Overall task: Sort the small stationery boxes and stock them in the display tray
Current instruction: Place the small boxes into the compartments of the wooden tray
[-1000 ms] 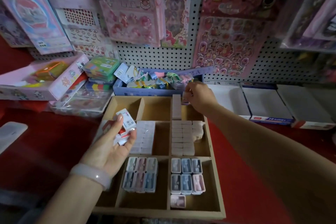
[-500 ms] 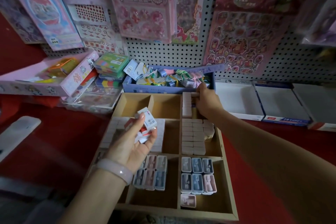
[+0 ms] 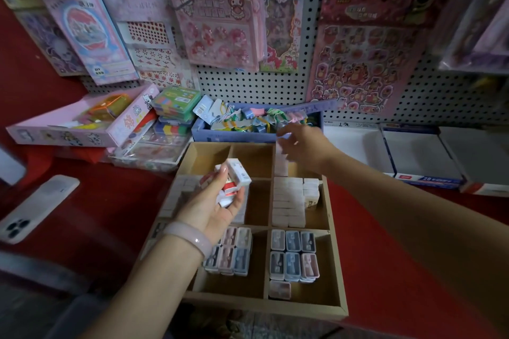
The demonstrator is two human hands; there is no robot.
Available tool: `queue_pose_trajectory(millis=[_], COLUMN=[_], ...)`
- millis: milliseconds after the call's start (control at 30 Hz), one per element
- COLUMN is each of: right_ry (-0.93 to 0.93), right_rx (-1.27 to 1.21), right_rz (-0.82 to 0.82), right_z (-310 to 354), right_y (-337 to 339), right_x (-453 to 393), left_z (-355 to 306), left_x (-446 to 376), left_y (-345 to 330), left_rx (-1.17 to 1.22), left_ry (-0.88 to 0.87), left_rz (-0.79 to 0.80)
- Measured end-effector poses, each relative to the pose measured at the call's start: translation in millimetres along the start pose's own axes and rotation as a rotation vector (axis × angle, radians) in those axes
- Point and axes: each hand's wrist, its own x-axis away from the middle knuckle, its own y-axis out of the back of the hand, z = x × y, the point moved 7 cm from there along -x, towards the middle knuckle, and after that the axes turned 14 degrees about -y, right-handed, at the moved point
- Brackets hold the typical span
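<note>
The left hand (image 3: 213,202) is held palm up over the wooden tray (image 3: 334,264), with its fingers curled round a small bunch of white and red boxes (image 3: 232,180). The right hand (image 3: 301,146) reaches to the far right part of the tray, by a tall stack of pale boxes (image 3: 281,162) — it is blurry, so I cannot tell if its fingers grip anything. More white boxes (image 3: 289,202) fill the middle parts. Little pink and blue cases (image 3: 293,256) sit in the near parts. A phone (image 3: 35,208) lies on the red table (image 3: 385,270), far left.
</note>
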Motion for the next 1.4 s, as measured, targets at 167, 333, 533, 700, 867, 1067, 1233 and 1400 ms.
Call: queue_pose_trajectory(millis=[167, 333, 533, 700, 867, 1067, 1233, 1400], right_ry=[0.058, 0.012, 0.184, 0.182, 0.168, 0.198, 0.265, 0.179], right_rx=[-0.384, -0.356, 0.351, 0.663, 0.835, 0.929, 0.923, 0.761], right_rz=[0.597, 0.367, 0.132, 0.158, 0.066, 0.089, -0.003, 0.077], right_z=[27, 19, 24, 35, 39, 37, 35, 39], right_y=[-32, -16, -22, -67, -88, -96, -97, -74], right_x=[52, 45, 48, 47, 43, 39, 47, 50], left_z=[14, 12, -25, -38, -53, -71, -78, -79], left_x=[9, 2, -5, -9, 2, 11, 18, 20], left_y=[-19, -16, 17, 40, 55, 65, 73, 88], left_rx=[-0.051, -0.083, -0.077, -0.04, -0.038, -0.019, 0.042, 0.103], left_ry=[0.031, 0.017, -0.09, -0.096, -0.117, -0.178, -0.184, -0.159], left_rz=[0.03, -0.003, -0.054, -0.071, -0.112, -0.107, -0.138, -0.175])
